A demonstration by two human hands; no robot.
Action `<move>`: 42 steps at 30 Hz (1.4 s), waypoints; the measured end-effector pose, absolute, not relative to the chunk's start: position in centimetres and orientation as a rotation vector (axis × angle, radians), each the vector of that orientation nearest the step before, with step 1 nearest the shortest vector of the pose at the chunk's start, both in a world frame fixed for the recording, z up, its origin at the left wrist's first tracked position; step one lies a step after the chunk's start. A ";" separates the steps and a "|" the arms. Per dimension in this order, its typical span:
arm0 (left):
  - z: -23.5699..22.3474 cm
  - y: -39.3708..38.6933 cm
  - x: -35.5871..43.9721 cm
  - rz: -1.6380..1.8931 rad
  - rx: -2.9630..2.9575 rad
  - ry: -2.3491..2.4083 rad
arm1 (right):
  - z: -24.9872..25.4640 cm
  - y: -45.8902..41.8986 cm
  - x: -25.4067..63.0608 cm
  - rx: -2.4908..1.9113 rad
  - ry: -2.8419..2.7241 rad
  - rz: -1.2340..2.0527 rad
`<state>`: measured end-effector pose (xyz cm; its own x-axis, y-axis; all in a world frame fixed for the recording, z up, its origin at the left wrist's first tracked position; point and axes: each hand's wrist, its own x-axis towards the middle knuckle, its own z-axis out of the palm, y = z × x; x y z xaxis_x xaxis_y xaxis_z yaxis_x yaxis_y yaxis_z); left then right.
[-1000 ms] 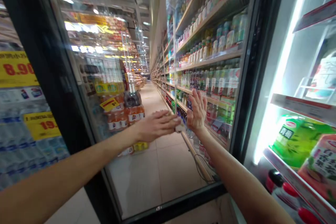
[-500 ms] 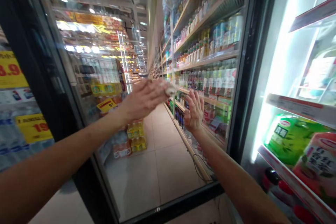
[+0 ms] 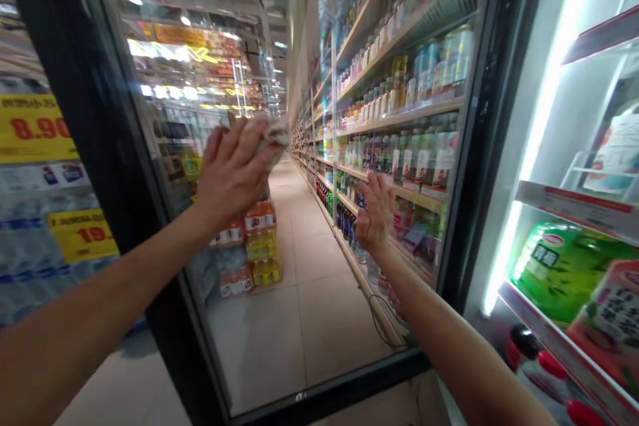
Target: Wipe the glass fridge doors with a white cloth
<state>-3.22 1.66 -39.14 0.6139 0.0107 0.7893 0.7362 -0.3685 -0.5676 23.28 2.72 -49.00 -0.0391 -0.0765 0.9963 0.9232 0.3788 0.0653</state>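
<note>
My left hand (image 3: 233, 176) presses a pale cloth (image 3: 276, 136), slightly blurred, toward the glass door (image 3: 264, 359) of a black-framed drinks fridge. Its fingers are bent over the cloth, part of which they hide. Lower and to the right, my right hand (image 3: 375, 214) is raised with fingers apart and holds nothing. It is close to the pane; whether the fingertips touch the glass, I cannot tell. The door's black frame (image 3: 107, 166) stands tilted at the left, and shelves of bottles and a long aisle show in the glass.
To the right is the fridge interior, with a lit strip (image 3: 544, 106), a green drink jug (image 3: 562, 266), a pinkish jug (image 3: 612, 319) and red-capped bottles (image 3: 552, 373). Yellow price signs (image 3: 82, 234) and packs of bottled water stand at the left. A cable (image 3: 382, 326) shows low in the pane.
My left hand has swept leftward and a little upward across the glass with the cloth. My right hand has barely moved. The view has shifted slightly.
</note>
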 end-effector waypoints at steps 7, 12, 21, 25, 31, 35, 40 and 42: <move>-44.8 1.4 -3.0 -0.298 -1.998 -0.092 | -48.9 2.6 23.2 -0.871 -1.366 -0.989; -40.1 1.6 -4.0 -0.763 -1.811 -0.571 | -48.9 2.6 23.1 -0.863 -1.358 -0.994; -45.3 1.2 -1.9 -0.301 -2.071 -0.115 | -49.0 2.7 23.1 -0.899 -1.363 -0.994; -41.1 1.3 -2.0 -0.624 -1.957 -0.445 | -49.0 2.8 23.2 -0.862 -1.354 -0.997; -43.5 1.3 0.2 -0.635 -1.941 -0.455 | -48.9 2.7 23.3 -0.874 -1.365 -0.981; -44.4 1.6 0.4 -0.364 -2.036 -0.197 | -49.0 2.7 23.2 -0.869 -1.368 -0.980; -38.4 1.5 0.0 -0.913 -1.826 -0.684 | -49.0 2.8 23.2 -0.882 -1.357 -0.984; -39.2 1.4 0.7 -0.977 -1.794 -0.750 | -49.0 2.8 23.3 -0.887 -1.359 -0.985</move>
